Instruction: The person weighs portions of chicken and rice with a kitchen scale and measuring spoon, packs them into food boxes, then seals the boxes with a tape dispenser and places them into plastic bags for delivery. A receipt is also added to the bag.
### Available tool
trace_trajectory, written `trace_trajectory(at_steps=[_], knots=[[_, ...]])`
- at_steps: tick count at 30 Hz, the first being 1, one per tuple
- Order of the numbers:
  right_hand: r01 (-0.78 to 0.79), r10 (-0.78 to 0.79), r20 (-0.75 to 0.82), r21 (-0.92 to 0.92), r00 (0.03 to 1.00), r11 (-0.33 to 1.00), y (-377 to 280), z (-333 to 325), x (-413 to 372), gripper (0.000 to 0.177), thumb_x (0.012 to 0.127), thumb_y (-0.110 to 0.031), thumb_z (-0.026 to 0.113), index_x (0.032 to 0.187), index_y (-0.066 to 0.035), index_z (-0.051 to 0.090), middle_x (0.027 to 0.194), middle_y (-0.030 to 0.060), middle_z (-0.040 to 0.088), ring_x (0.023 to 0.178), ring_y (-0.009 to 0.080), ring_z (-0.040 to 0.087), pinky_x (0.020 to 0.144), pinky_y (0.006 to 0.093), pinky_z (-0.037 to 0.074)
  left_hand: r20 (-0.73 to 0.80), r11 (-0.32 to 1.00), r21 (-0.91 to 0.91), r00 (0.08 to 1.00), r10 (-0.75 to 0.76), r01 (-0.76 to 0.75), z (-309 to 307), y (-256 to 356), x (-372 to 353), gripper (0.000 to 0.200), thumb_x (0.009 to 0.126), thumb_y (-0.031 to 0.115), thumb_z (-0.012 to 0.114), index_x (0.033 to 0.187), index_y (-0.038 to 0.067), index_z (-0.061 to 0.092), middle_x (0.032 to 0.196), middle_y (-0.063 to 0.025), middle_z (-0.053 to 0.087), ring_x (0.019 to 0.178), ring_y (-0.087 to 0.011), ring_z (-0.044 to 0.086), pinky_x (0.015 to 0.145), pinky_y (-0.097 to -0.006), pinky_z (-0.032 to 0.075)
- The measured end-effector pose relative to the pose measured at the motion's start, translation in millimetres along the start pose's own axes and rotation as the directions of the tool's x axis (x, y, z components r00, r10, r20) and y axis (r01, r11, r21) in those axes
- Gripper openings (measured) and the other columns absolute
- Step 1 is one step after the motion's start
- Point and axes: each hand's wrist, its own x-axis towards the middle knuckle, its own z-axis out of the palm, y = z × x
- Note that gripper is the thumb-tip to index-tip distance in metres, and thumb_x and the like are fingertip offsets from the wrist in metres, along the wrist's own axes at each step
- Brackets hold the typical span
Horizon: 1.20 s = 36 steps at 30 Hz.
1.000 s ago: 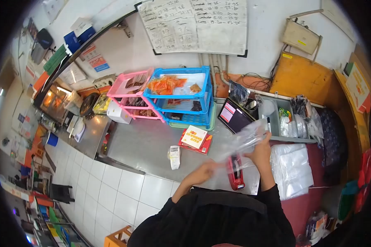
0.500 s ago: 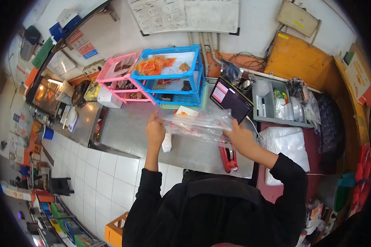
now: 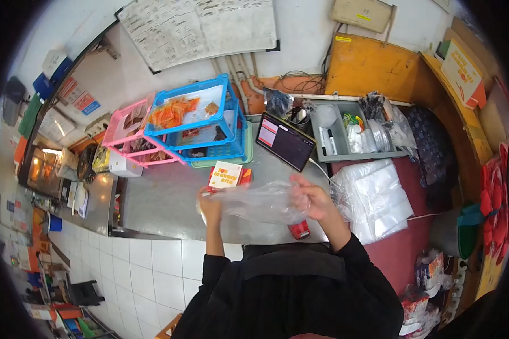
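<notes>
A clear plastic bag (image 3: 260, 202) stretches between my two hands above the steel counter (image 3: 152, 198). My left hand (image 3: 210, 208) is closed on the bag's left end. At its right end, my right hand (image 3: 311, 198) has its fingers curled round the plastic. Just behind the bag stands a small white and red box with yellow lettering (image 3: 225, 175). The red tape dispenser (image 3: 299, 230) lies below the bag near the counter's front edge, partly covered by it.
Blue stacked trays (image 3: 232, 135) and pink trays (image 3: 119, 133) stand at the back left. A tablet (image 3: 285, 141) leans behind my right hand. Beyond it sit a grey divided bin (image 3: 339, 153) and a pile of clear bags (image 3: 376, 198) on a red surface.
The camera view has shifted, so the counter items appear further left. My hands have lowered with the bag, which now hangs nearer the front edge and no longer covers the box.
</notes>
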Motion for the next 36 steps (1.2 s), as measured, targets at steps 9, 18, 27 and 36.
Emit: trace_trajectory(at_steps=[9,18,27,36], knots=[[-0.26,-0.593,-0.091,-0.943,0.8,-0.207,-13.6,-12.5,-3.3,0.031,0.056,-0.004,0.066,0.086,-0.009,0.061,0.09,0.0132,0.042,0.081,0.0301,0.051,0.069,0.0367,0.044,0.581,0.605,-0.503,0.76,-0.292,0.617,-7.1,50.0,-10.4,0.05,0.076,0.0,0.051,0.123,0.006,0.034,0.097,-0.0126,0.054,0.081,-0.0172,0.055,0.065,-0.026,0.046],[-0.495,-0.478,-0.235,-0.678,0.846,-0.543,-3.7,-23.7,21.5,0.099,0.056,-0.007,0.067,0.134,-0.024,0.009,0.107,0.0181,0.035,0.091,0.0383,0.044,0.074,0.0402,0.046,0.727,0.71,0.394,0.671,0.148,-0.583,-21.7,40.9,-30.8,0.031,0.066,-0.007,0.046,0.094,-0.001,0.056,0.1,-0.0249,0.047,0.094,-0.0366,0.046,0.085,-0.0379,0.037],[0.102,-0.309,0.081,-0.993,0.948,0.052,-87.1,-110.5,37.9,0.021,0.066,-0.003,0.057,0.087,-0.005,0.061,0.086,0.0139,0.058,0.075,0.0251,0.057,0.064,0.0324,0.047,0.409,0.539,0.798,0.899,-0.157,-0.269,-50.8,33.6,-42.4,0.06,0.048,-0.002,0.062,0.102,-0.006,0.037,0.121,-0.0241,0.022,0.094,-0.0413,0.047,0.08,-0.0389,0.044],[-0.74,-0.694,-0.478,-0.662,0.538,-0.119,-176.6,-238.5,8.5,0.014,0.052,-0.008,0.07,0.064,-0.013,0.066,0.068,0.0107,0.062,0.067,0.025,0.061,0.065,0.0328,0.049,0.306,0.502,0.862,0.863,-0.403,-0.071,-75.5,-26.5,-48.7,0.077,0.046,0.002,0.065,0.114,0.001,0.03,0.12,-0.0213,0.024,0.096,-0.0404,0.047,0.08,-0.0396,0.045]])
